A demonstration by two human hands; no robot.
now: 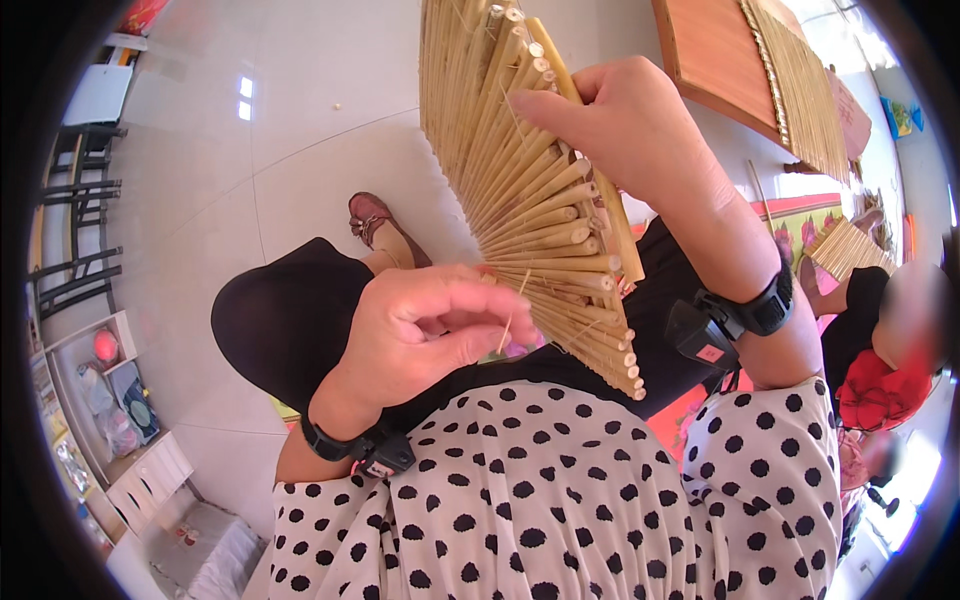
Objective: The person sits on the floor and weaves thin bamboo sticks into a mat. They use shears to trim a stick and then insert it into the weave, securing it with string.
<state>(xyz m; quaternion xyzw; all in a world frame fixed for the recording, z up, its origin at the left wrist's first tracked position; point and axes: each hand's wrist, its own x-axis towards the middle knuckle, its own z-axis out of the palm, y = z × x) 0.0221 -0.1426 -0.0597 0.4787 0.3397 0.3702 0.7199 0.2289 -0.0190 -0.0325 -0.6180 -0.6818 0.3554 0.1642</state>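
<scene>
A mat of straw-coloured reed stalks [500, 130], bound side by side, stands over my lap with its stalks fanned out and their cut ends toward me. My right hand [635, 130] grips its upper right edge, thumb on the near face and fingers behind a flat strip [618, 225]. Beside the lower stalks, my left hand [425, 315] is closed in a pinch on a thin straw strand [507, 325]. Whether that strand is still joined to the mat, I cannot tell. Each of my wrists wears a black strapped device.
At the upper right is a wooden table [715, 65] with another reed mat [795, 85] hanging over it. Another person sits at the right near a smaller reed mat [850, 250]. Shelves [110, 390] and black metal frames [80, 220] line the left side.
</scene>
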